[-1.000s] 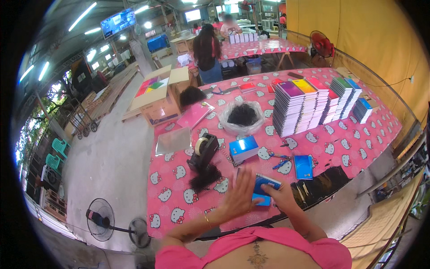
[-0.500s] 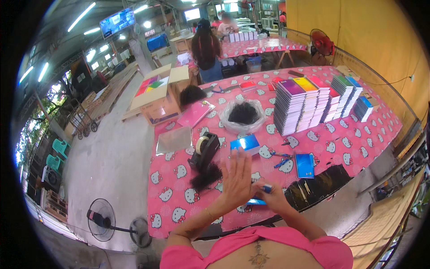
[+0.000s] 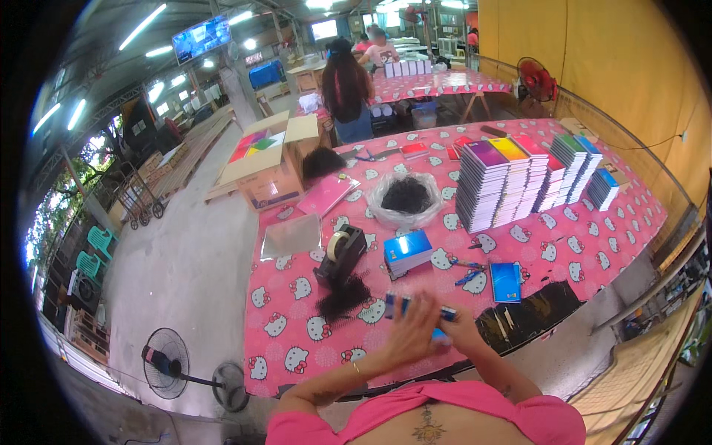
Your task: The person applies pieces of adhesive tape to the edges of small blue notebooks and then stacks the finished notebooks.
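Note:
Close to the table's near edge, a small blue notebook (image 3: 393, 305) is held edge-up between my hands. My left hand (image 3: 412, 331) lies across its near side with the fingers together. The right end of the notebook is gripped by my right hand (image 3: 463, 331). Another bit of blue cover shows just below, between the palms; I cannot tell whether it is a second notebook. Beyond my hands sits a short stack of blue notebooks (image 3: 408, 252). A single blue notebook (image 3: 506, 282) lies flat to the right, beside some blue-handled pliers (image 3: 469, 276).
A black tape dispenser (image 3: 341, 252) stands left of the stack, with loose black binding coils (image 3: 345, 300) by it. Farther back are a plastic bag of black coils (image 3: 405, 196), tall notebook stacks (image 3: 493, 185) and an open carton (image 3: 271, 178). Another person (image 3: 347, 89) stands at the far side.
My left hand has come down from a raised, flat pose onto the notebook. The notebook now shows tilted up between both hands. The view has shifted slightly.

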### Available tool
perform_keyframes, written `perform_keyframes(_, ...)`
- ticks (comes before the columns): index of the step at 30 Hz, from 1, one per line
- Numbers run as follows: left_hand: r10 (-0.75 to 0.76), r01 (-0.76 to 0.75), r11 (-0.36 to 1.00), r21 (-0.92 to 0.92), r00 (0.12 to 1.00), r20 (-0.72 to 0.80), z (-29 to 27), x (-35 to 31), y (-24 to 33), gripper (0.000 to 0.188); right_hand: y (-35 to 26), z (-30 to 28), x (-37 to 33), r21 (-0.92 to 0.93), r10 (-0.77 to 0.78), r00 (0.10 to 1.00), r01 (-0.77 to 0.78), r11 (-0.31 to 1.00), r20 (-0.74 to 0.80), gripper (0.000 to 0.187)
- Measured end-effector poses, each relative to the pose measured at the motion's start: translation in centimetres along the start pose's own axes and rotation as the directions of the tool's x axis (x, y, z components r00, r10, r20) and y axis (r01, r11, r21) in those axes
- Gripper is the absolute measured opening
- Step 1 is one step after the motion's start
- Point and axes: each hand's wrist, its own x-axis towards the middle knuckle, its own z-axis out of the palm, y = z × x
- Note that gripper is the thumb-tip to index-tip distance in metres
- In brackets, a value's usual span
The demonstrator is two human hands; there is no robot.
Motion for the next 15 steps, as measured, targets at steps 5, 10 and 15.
perform_keyframes(5,-0.017,0.014,1.000,0.027,0.993,0.116,-2.8,1.4,0.9,0.078,-0.4,-0.4,0.1,0.056,-0.003,1.000,0.001,0.998,0.024,0.034)
perform_keyframes(10,-0.069,0.069,0.998,0.003,0.998,0.014,-2.6,2.0,0.4,0.054,1.4,-1.3,1.1,-0.088,-0.105,0.994,0.103,0.991,-0.019,0.039)
perform_keyframes(15,0.031,-0.026,0.999,-0.037,0.991,0.132,0.2,1.0,-1.9,0.023,8.0,-4.1,1.3,-0.172,-0.042,0.994,0.059,0.983,0.100,0.033)
